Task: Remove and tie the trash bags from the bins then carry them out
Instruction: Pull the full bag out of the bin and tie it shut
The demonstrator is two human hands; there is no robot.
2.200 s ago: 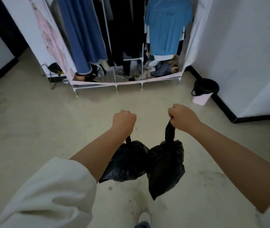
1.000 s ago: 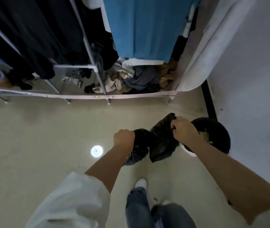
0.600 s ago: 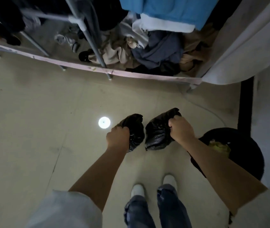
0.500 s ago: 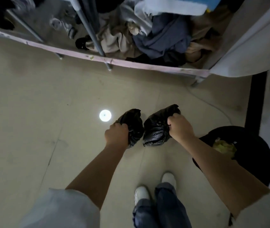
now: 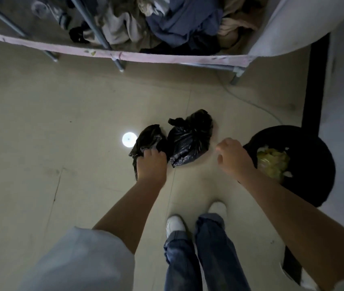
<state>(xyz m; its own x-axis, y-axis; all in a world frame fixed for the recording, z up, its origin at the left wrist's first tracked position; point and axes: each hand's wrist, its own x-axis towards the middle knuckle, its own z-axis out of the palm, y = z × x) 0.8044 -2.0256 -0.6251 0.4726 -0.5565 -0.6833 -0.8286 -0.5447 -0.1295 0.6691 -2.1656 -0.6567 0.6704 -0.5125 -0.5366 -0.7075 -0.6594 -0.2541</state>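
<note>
Two small tied black plastic trash bags lie side by side on the beige tiled floor (image 5: 41, 122). The left hand (image 5: 151, 164) grasps the left bag (image 5: 148, 141) from above. The right bag (image 5: 190, 139) lies free, the right hand (image 5: 233, 158) loosely curled and empty beside it, over the rim of a round black-lined bin (image 5: 313, 164) holding yellowish waste.

Dim overall, with muted, greyish colour. Lit from above: a small round glare spot (image 5: 129, 139) mirrored on the glossy floor (image 5: 41, 122). Soft, faint shadows under the black bags (image 5: 190, 139). Slight motion blur on the right hand (image 5: 233, 158). Strong wide-angle bending at the edges, curving the wardrobe rail (image 5: 145, 56). Near sleeve (image 5: 78, 261) soft, out of focus.
</note>
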